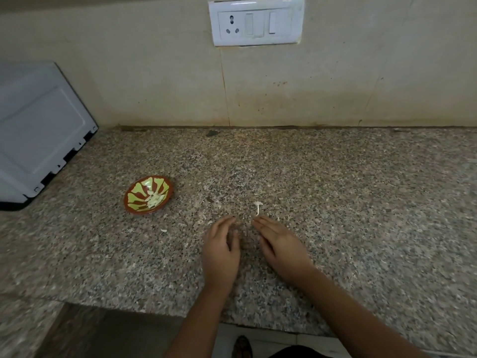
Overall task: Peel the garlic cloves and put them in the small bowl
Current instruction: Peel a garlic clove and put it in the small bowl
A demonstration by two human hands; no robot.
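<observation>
Sitting left on the bench, the bowl already holds peeled cloves, so that part looks done. Skin scrap nearby. Left hand and right hand lie flat, fingers straight, empty, probably herding leftover peel like the strip past the right fingertips.

tabletop looks like speckled granite, brown-grey, polished smooth with a dull sheen. The small bowl is glazed ceramic by the look of it, glossy, red-brown with pale green patches. Wall is smooth cream tile, a bit stained. Socket plate is shiny white plastic. Appliance at the left has a matt white painted metal casing.
</observation>
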